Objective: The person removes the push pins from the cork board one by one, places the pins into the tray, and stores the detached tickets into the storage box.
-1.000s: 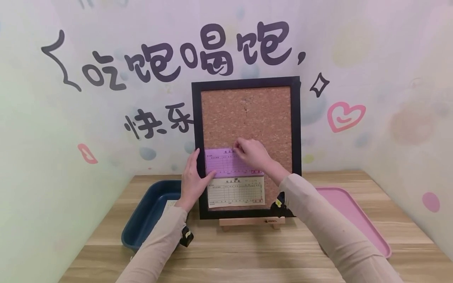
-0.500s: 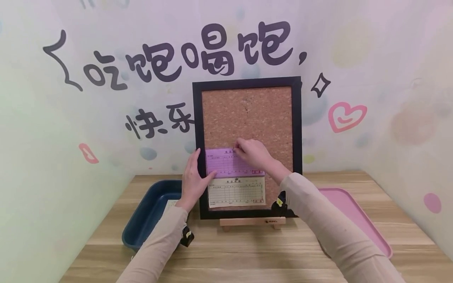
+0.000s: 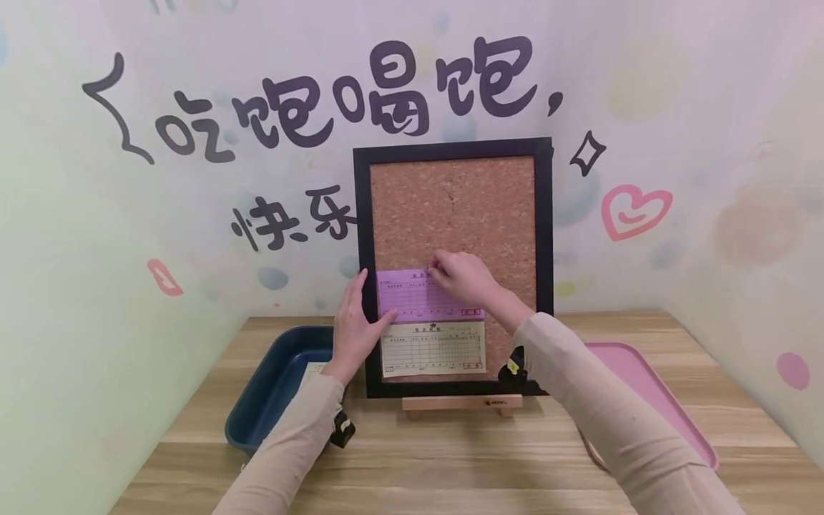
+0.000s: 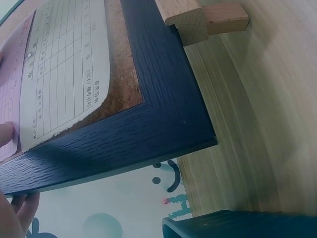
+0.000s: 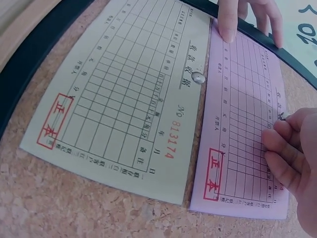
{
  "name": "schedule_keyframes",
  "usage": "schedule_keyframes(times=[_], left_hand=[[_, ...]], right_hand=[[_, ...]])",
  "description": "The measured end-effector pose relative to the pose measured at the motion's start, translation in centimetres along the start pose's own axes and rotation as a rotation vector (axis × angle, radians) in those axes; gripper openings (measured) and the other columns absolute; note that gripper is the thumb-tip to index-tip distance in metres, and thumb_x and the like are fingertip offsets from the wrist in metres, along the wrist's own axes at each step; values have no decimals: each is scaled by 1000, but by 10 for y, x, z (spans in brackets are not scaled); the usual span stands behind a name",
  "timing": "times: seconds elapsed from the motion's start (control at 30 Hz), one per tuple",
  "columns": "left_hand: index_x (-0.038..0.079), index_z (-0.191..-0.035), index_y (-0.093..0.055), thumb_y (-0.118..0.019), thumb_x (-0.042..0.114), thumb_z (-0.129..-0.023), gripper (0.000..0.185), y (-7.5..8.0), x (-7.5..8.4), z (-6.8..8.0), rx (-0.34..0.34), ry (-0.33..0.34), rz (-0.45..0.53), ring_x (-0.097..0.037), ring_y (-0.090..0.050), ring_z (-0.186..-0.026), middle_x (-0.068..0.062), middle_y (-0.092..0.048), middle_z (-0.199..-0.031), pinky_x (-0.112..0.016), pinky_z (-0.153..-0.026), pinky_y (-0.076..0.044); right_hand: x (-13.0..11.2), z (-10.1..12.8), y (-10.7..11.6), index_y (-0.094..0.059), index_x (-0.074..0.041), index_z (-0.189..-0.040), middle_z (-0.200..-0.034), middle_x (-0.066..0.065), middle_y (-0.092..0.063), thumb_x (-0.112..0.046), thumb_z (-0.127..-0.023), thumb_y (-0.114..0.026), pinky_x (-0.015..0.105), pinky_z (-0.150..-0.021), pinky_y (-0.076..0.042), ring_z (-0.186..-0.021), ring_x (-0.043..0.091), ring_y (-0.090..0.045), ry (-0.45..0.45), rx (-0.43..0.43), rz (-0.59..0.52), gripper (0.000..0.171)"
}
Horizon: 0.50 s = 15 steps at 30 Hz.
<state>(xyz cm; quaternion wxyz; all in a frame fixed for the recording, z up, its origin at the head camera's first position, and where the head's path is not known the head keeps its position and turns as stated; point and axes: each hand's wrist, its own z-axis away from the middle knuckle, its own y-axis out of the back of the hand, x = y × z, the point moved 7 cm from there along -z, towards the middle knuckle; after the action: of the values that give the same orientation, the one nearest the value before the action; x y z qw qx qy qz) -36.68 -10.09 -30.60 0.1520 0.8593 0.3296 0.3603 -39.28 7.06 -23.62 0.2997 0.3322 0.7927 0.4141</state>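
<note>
A black-framed corkboard stands upright on a small wooden easel. My left hand grips the frame's left side, its thumb pressing the pink receipt and its fingers reaching behind the edge. At that receipt's top middle, my right hand pinches a small pushpin between thumb and curled fingers; they hide most of it. Directly below, a pale yellow receipt lies flat on the cork, fixed at its top middle by a shiny thumbtack.
A dark blue tray holding a pale slip of paper sits left of the board, partly under the left forearm. On the right, a pink tray lies partly behind the right sleeve. A printed wall rises close behind.
Both hands keep their places on the board and the pink receipt. Only the head view has shifted slightly.
</note>
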Motion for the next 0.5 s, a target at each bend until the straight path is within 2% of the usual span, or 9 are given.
schedule_keyframes(times=[0.23, 0.5], left_hand=[[7, -140, -28, -76, 24, -74, 84, 1, 2, 1, 2, 0, 3, -27, -35, -128, -14, -34, -142, -42, -102, -31], [7, -140, -29, -76, 25, -73, 83, 2, 2, 1, 2, 9, -5, -28, -36, -127, -14, -34, -141, -43, -102, -32]], right_hand=[[-1, 0, 0, -60, -6, -90, -70, 1, -59, -13, -90, -53, 26, -54, -40, -57, 12, -49, 11, -23, -23, 10], [-1, 4, -1, -59, -6, -88, -72, 2, -60, -12, -89, -55, 25, -55, -42, -57, 10, -50, 77, -17, -68, 7]])
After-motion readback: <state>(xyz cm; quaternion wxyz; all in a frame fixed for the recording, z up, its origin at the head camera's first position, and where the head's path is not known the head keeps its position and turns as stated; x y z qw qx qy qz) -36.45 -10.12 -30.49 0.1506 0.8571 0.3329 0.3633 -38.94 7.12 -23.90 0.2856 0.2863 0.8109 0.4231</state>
